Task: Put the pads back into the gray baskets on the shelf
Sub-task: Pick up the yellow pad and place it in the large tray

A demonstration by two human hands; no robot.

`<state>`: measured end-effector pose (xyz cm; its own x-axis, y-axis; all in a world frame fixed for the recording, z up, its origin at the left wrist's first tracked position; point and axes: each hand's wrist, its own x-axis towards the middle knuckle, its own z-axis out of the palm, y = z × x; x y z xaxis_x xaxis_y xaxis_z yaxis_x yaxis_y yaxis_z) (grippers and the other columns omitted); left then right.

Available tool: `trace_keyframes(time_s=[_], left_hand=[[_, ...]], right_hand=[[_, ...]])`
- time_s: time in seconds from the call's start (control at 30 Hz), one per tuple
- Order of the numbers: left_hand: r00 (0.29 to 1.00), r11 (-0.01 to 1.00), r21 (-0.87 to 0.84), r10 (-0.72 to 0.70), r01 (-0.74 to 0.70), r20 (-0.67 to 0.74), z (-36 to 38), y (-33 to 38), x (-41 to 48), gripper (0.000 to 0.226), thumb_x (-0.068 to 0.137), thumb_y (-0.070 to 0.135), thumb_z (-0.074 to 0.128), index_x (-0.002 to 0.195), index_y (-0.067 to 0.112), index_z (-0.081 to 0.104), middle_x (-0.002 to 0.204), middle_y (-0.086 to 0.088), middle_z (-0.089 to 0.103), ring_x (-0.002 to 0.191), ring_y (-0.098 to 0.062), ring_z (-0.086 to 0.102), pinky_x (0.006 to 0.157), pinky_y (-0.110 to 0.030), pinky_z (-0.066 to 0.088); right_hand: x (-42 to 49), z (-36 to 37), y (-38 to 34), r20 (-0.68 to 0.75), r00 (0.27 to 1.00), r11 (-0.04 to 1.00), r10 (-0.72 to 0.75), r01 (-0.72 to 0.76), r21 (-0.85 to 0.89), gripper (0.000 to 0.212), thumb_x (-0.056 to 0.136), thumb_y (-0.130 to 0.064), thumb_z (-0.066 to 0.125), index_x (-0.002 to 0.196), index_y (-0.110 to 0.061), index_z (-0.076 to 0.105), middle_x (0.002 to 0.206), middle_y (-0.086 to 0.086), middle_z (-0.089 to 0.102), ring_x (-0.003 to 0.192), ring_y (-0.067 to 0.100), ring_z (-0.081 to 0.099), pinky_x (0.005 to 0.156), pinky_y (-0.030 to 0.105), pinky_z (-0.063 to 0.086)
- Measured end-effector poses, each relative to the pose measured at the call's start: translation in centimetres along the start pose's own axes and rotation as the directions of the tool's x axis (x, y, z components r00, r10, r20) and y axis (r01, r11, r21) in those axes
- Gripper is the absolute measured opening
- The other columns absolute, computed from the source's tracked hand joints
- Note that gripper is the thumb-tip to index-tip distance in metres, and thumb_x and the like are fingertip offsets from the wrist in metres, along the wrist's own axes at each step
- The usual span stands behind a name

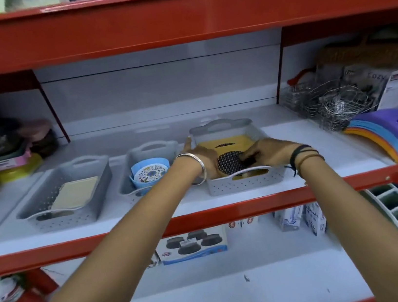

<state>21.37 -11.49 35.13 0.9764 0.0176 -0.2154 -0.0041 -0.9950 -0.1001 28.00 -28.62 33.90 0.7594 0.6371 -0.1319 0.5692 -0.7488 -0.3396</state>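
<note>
Three gray baskets stand in a row on the white shelf. The right basket (246, 182) holds a yellow card pack with a round black mesh pad (230, 163) on its front. My left hand (202, 156) rests inside this basket on the pack's left side, one finger touching the basket's left rim. My right hand (267, 152) pinches the right edge of the black pad. The middle basket (128, 181) contains a blue-wrapped round pad set (149, 173). The left basket (48, 218) holds a flat cream pad (75, 194).
A red shelf beam (174, 18) runs overhead and another (128, 235) fronts this shelf. Wire baskets (334, 103) and stacked coloured plastic boards (392, 134) sit at the right. Stacked bowls (12, 161) stand at the left. Boxed goods (192, 245) fill the shelf below.
</note>
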Motion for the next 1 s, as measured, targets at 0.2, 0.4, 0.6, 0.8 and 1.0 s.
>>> trace_keyframes(time_s=[0.2,0.4,0.6,0.8,1.0], left_hand=[[0.99,0.999,-0.035,0.019,-0.015,0.14,-0.9,0.4,0.3,0.056,0.072,0.046,0.042,0.113,0.012,0.058,0.111,-0.012,0.064,0.102,-0.032,0.059,0.093,-0.039,0.051],[0.979,1.0,0.02,-0.006,0.002,0.204,-0.8,0.6,1.8,0.031,0.073,0.048,0.049,0.077,0.019,0.059,0.084,-0.005,0.064,0.081,-0.024,0.059,0.081,-0.034,0.052],[0.998,0.998,-0.031,0.058,-0.057,0.032,0.2,0.8,2.4,0.021,0.085,0.032,0.047,0.09,0.013,0.052,0.09,-0.01,0.053,0.081,-0.027,0.053,0.075,-0.032,0.048],[0.995,0.995,-0.07,0.073,-0.078,-0.068,1.6,0.2,3.5,0.031,0.088,0.022,0.047,0.108,0.005,0.063,0.11,-0.021,0.065,0.103,-0.035,0.057,0.088,-0.033,0.047],[0.987,0.995,-0.08,0.038,-0.05,-0.154,2.3,0.6,4.0,0.029,0.091,0.017,0.047,0.114,0.008,0.062,0.117,-0.021,0.063,0.106,-0.036,0.058,0.093,-0.036,0.046]], right_hand=[[2.7,0.2,1.3,0.224,0.971,0.984,0.083,-0.043,-0.176,0.076,0.079,-0.05,0.059,0.143,-0.044,0.018,0.157,-0.002,0.026,0.14,0.025,0.031,0.115,0.04,0.03],[3.2,0.3,1.8,0.186,0.977,0.981,0.102,-0.068,-0.181,0.086,0.071,-0.056,0.063,0.143,-0.047,0.016,0.156,-0.001,0.026,0.141,0.028,0.03,0.114,0.039,0.03],[3.7,1.6,1.4,-0.024,0.998,0.987,-0.064,0.06,-0.15,0.077,0.075,-0.061,0.061,0.141,-0.032,0.036,0.148,0.0,0.043,0.132,0.028,0.044,0.113,0.035,0.033],[3.6,1.7,1.4,-0.133,0.981,0.968,-0.143,0.111,-0.225,0.053,0.077,-0.055,0.062,0.121,-0.027,0.059,0.129,0.001,0.062,0.113,0.026,0.058,0.094,0.037,0.05],[4.0,1.7,1.4,-0.172,0.981,0.975,-0.086,0.047,-0.219,0.042,0.085,-0.044,0.057,0.121,-0.023,0.059,0.131,0.006,0.06,0.115,0.029,0.057,0.094,0.035,0.047]])
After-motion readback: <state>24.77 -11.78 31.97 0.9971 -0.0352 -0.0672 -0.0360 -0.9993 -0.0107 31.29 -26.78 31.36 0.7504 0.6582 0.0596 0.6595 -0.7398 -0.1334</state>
